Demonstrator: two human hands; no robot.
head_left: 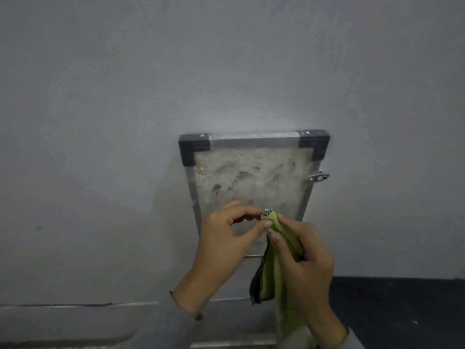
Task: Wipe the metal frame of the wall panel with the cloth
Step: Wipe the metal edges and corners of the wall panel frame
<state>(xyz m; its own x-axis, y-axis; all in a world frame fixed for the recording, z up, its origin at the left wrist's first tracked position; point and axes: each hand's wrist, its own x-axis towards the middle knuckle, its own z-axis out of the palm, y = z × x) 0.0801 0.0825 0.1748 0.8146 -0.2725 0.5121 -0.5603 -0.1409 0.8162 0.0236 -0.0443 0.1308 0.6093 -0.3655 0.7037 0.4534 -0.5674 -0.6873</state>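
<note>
A wall panel with a silver metal frame (253, 140) and dark plastic corner caps hangs on the grey wall; its face (251, 175) looks dusty and smudged. My right hand (305, 263) grips a yellow-green cloth (281, 280) with a dark edge, its bunched tip raised before the panel's lower part. A small metal piece (268, 211) sits at the cloth's tip. My left hand (226, 238) pinches that tip between thumb and forefinger. Both hands hide the panel's lower edge.
A small metal latch (319, 177) sticks out from the frame's right side. Grey wall surrounds the panel. A dark floor area (402, 311) lies at the lower right, and a pale ledge (75, 316) runs along the lower left.
</note>
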